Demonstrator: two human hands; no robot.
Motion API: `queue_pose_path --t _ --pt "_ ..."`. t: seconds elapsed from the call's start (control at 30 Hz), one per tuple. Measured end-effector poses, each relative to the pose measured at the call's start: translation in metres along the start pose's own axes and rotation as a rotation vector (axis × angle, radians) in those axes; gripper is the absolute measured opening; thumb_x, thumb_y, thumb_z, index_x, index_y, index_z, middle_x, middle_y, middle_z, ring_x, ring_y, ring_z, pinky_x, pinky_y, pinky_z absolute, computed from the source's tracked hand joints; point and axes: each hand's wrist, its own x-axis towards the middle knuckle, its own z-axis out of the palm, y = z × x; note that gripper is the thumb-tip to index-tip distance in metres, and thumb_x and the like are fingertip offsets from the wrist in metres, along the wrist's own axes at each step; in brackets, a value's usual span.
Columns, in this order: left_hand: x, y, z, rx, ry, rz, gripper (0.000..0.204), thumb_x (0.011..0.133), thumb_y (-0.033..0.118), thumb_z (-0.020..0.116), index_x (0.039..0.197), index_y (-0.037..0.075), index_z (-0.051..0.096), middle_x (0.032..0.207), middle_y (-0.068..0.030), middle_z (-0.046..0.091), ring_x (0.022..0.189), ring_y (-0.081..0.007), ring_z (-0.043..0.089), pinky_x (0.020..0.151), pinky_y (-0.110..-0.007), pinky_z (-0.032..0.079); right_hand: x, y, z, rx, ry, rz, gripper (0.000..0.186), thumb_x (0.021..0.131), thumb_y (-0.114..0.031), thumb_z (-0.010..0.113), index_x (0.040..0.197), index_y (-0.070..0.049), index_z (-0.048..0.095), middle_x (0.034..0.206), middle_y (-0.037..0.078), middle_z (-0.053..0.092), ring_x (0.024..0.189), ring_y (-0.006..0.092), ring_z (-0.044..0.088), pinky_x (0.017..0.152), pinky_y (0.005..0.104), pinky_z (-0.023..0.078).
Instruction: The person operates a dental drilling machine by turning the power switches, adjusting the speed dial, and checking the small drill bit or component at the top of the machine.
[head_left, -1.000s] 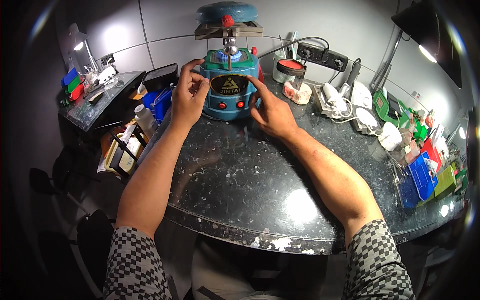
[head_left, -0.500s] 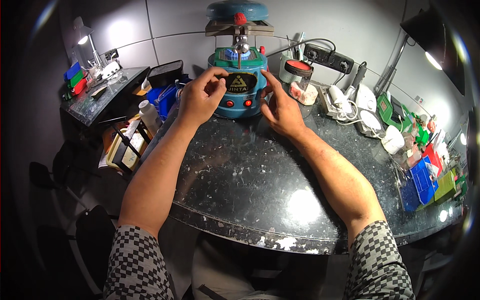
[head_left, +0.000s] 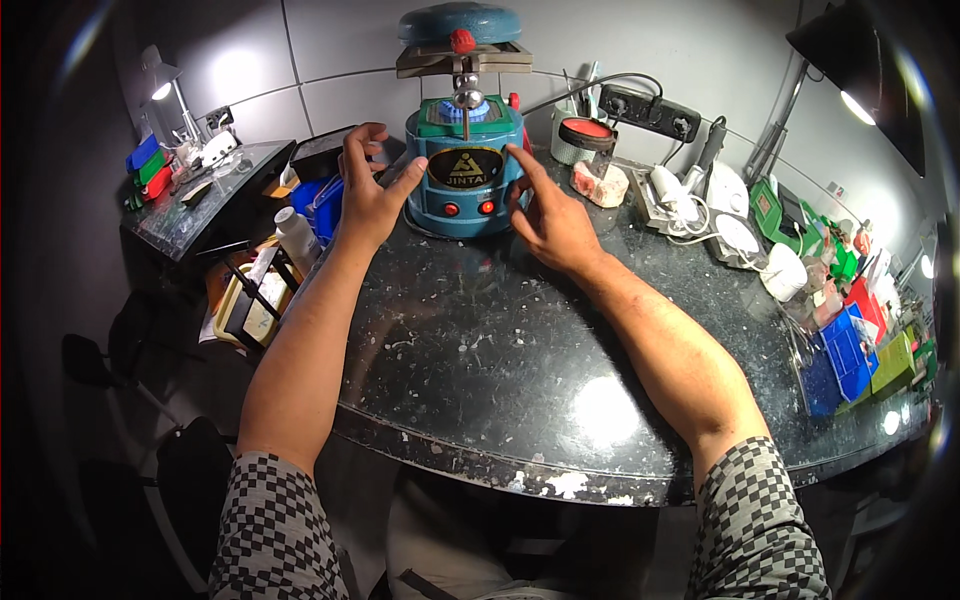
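Observation:
A blue tabletop machine (head_left: 463, 170) with a dark oval label, two red buttons and a domed top on a post stands at the back of the black speckled worktop (head_left: 500, 350). My left hand (head_left: 368, 195) is at its left side, fingers spread, thumb against the body. On the right side, my right hand (head_left: 550, 220) touches the machine's front corner with its fingertips. Neither hand holds anything.
A red-lidded jar (head_left: 585, 140), a pink lump (head_left: 598, 185), a power strip (head_left: 650, 108) and white tools lie behind right. Coloured bins (head_left: 850, 355) line the right edge. A white bottle (head_left: 295, 235), blue box and side table with lamp (head_left: 165, 85) stand left.
My left hand has opened and slid from the machine's front to its left side. My right hand stays at the right front corner.

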Motion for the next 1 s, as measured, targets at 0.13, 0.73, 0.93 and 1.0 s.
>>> queue_pose_path --t 0.13,0.73,0.93,1.0 --pt "0.004 0.006 0.001 0.069 -0.023 0.0 0.064 0.082 0.034 0.084 0.127 0.005 0.049 0.124 -0.0103 0.052 0.11 -0.0244 0.049 0.088 -0.037 0.049 -0.001 0.0 -0.002 0.019 -0.007 0.037 0.077 0.086 -0.01 0.065 0.156 -0.019 0.032 0.101 0.007 0.064 0.068 0.0247 0.066 0.069 0.0386 0.055" --pt "-0.006 -0.02 -0.002 -0.204 -0.467 -0.351 0.113 0.067 0.045 0.094 0.154 0.003 0.035 0.147 -0.0211 0.052 0.14 -0.0315 0.048 0.118 -0.043 0.035 -0.001 0.007 0.002 -0.041 -0.062 0.139 0.025 0.094 -0.028 0.067 0.099 -0.005 0.06 0.086 0.016 0.071 0.08 0.0345 0.071 0.071 0.0437 0.054" --pt "-0.007 -0.022 0.0 -0.213 -0.44 -0.345 0.104 0.071 0.044 0.092 0.151 0.003 0.04 0.142 -0.0189 0.057 0.137 -0.0291 0.051 0.116 -0.042 0.038 -0.001 0.015 0.004 -0.014 -0.067 0.151 0.026 0.093 -0.028 0.068 0.103 -0.006 0.06 0.085 0.013 0.072 0.077 0.0325 0.071 0.07 0.0428 0.054" --pt "-0.007 -0.02 0.0 -0.216 -0.443 -0.355 0.103 0.071 0.044 0.092 0.151 0.003 0.04 0.142 -0.0186 0.057 0.136 -0.029 0.051 0.116 -0.042 0.038 -0.001 0.014 0.004 -0.032 -0.077 0.13 0.026 0.093 -0.028 0.069 0.104 -0.006 0.06 0.084 0.012 0.072 0.076 0.0319 0.071 0.069 0.0425 0.054"
